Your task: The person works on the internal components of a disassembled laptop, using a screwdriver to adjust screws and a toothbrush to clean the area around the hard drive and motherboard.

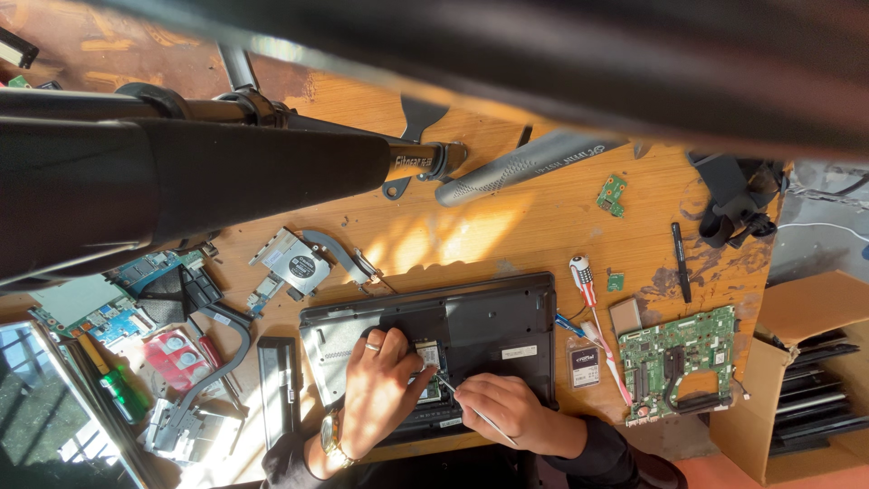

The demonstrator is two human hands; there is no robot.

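Pinching a thin tool (480, 417) in right hand (507, 412) fingers, left hand (380, 385) fingers seemingly steadying small card (429, 355) on laptop (489, 326)

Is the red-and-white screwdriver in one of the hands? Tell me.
No. The red-and-white screwdriver lies on the wooden table right of the laptop, while the right hand holds a thin metal tool.

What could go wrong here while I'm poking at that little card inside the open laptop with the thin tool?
The thin tool in your right hand could slip and scratch the small card that your left hand steadies. Hard sunlight and deep shadow across the laptop may hide small parts. The loose green circuit board and screwdriver beside your elbow could get knocked.
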